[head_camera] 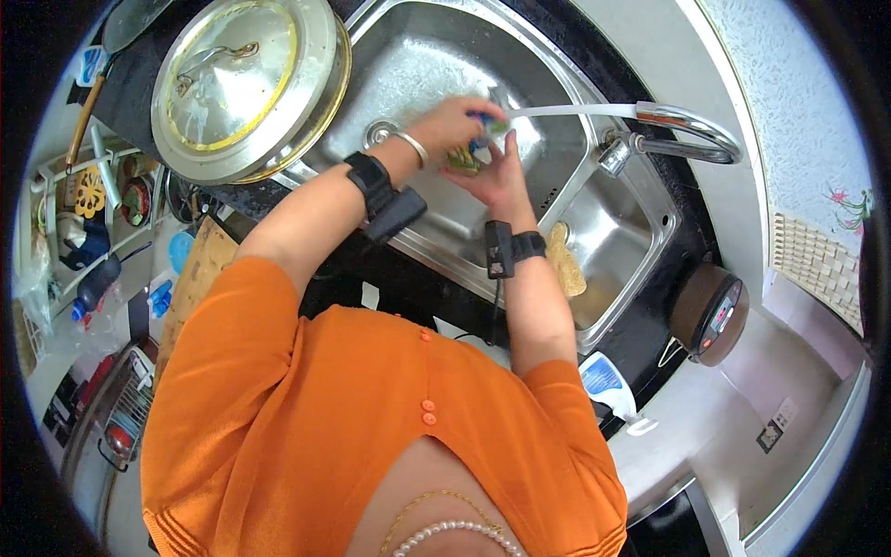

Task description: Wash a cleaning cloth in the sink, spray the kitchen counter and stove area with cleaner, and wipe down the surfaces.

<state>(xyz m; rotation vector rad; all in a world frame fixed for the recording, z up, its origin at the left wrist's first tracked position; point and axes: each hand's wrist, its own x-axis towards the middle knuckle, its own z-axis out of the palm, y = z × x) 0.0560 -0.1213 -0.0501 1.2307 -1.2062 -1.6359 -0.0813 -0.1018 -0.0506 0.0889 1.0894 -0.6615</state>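
Over the large steel sink basin (390,69), both hands are on a small blue and yellow-green patterned item (463,160), blurred and partly covered by fingers. My left hand (449,125) grips it from above, with a bangle and a black strapped device on the wrist. From below, my right hand (491,177) cups it, its thumb pointing up; this wrist also wears a black device. Water (571,110) runs from the chrome faucet (686,129) onto the item and fingers. Beside my left hand is the drain (381,132).
A large lidded metal pot (243,90) stands left of the sink. In the smaller basin (616,257) lies a tan loofah-like scrubber (565,261). A white spray bottle (607,390) and brown electric cooker (708,317) are at the right. A long-handled spatula (90,115) is far left.
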